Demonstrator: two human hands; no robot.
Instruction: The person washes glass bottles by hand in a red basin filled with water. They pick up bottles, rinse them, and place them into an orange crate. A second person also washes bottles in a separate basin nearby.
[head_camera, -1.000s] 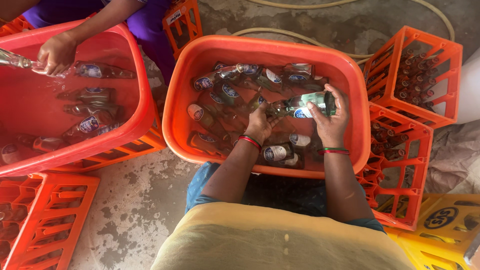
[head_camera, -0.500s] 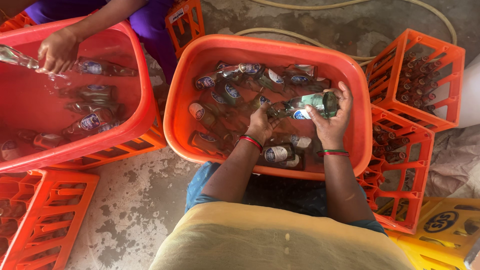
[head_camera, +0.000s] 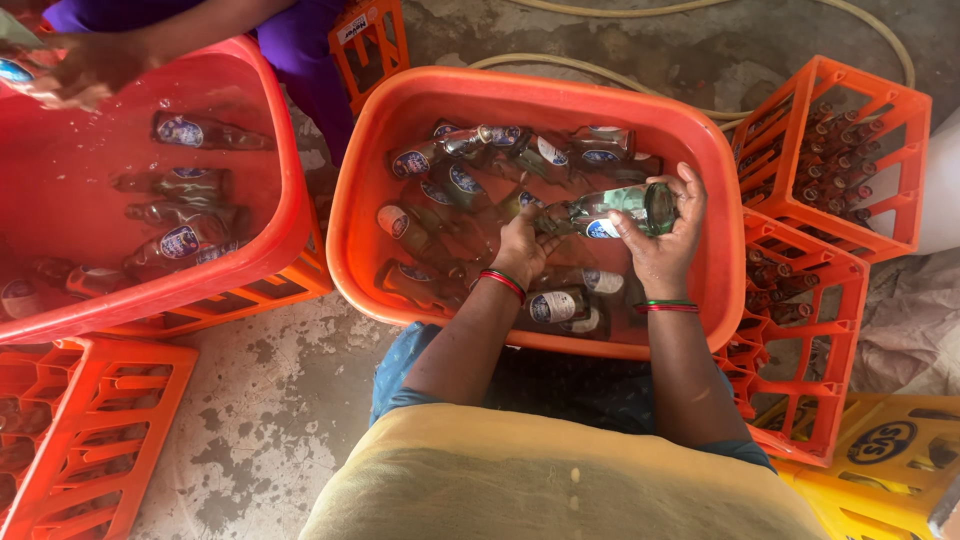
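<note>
Now | left hand (head_camera: 522, 246), right hand (head_camera: 660, 240) | clasping bottle (head_camera: 610, 210) over tub (head_camera: 400, 100)

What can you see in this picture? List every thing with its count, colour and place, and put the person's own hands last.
Held bottle: one, clear glass with a blue label, lying sideways over the middle tub.
Middle tub: one, orange, in front of the person.
Loose bottles: many, glass, lying in the middle tub.
Left tub: one, red, holding more bottles.
Other person's hand: one, at the left tub's far edge.
Right crates: two, orange, with upright bottles.
Left crate: one, orange, lower left.
Yellow crate: one, lower right.
Hose: one, pale, on the floor behind.
Left hand: grips the bottle's neck end.
Right hand: grips the bottle's base end.
</note>
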